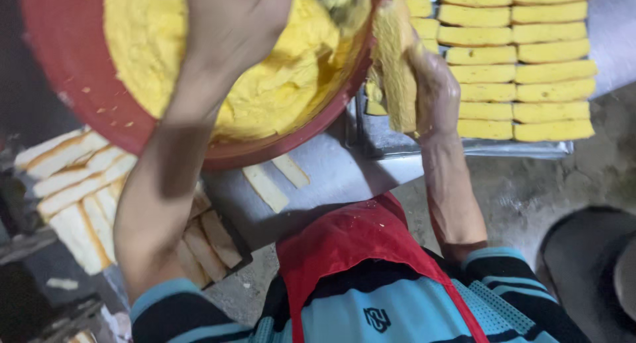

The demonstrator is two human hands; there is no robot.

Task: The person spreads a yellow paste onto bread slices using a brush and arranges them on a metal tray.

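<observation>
right hand grip closed on a battered strip at the tray edge; left hand grip unclear.

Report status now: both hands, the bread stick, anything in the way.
Left hand in red bowl of yellow batter. Right hand holds coated bread stick beside bowl rim. Nothing blocks tray.

Light falls hard from above onto the red bowl and its yellow batter, which glows almost washed out. The left forearm casts a dark band along its own underside. Motion blur smears the right hand. The left edge and bottom corners sink into murky shadow, detail lost.
</observation>
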